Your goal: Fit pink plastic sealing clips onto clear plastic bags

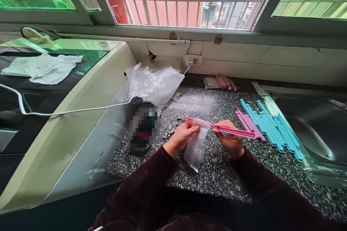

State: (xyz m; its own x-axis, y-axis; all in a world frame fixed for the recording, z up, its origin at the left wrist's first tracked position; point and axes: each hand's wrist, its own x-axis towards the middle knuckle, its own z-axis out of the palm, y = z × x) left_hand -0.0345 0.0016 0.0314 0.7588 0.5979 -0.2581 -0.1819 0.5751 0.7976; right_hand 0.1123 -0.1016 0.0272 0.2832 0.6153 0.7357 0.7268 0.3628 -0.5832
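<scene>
My left hand (182,135) is closed, pinching a small clear plastic bag (195,151) near its top edge. The bag hangs down over the counter, and its upper edge meets a long pink bag sealing clip (235,131). Farther right, my right hand (229,140) is closed around that clip, with fingers under it and the thumb near its middle. The clip's left end sticks out past my left fingers. Whether the bag lies inside the clip or only against it, I cannot tell. Several blue sealing clips (267,124) and darker pink clips (248,124) lie right of my right hand.
A speckled counter (162,173) runs below the window. Crumpled clear bags (154,81) lie by the wall socket (193,60). More pink clips (227,82) rest at the back. The sink (311,126) is on the right, a washing machine (81,122) on the left.
</scene>
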